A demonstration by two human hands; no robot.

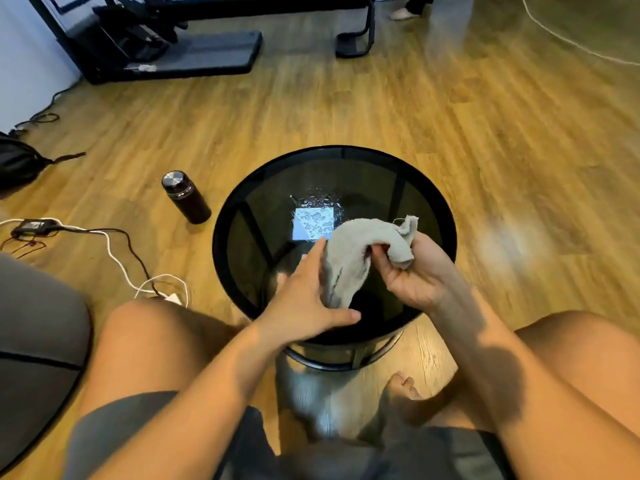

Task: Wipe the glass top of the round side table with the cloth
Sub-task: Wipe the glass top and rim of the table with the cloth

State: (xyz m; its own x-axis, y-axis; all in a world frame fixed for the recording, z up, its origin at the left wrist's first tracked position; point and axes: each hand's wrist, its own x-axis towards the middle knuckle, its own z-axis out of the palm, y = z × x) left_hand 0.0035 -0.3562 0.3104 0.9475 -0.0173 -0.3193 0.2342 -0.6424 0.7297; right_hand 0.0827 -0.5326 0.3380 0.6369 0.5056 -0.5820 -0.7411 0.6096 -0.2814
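The round side table (pixel 374 168) has a dark glass top in a black rim and stands on the wooden floor between my knees. Water droplets (pixel 317 221) lie near the middle of the glass, bright in a reflected square of light. A grey cloth (pixel 349 252) hangs bunched above the near half of the glass, held between both hands. My left hand (pixel 304 299) presses its fingers against the cloth's left side, thumb stretched out below. My right hand (pixel 412 271) is palm up and grips the cloth's right end.
A dark flask with a metal cap (pixel 185 197) stands on the floor left of the table. White and black cables with a charger (pixel 34 226) trail at left. A grey seat (pixel 38 327) is beside my left leg. Black exercise equipment (pixel 166 39) stands at the back.
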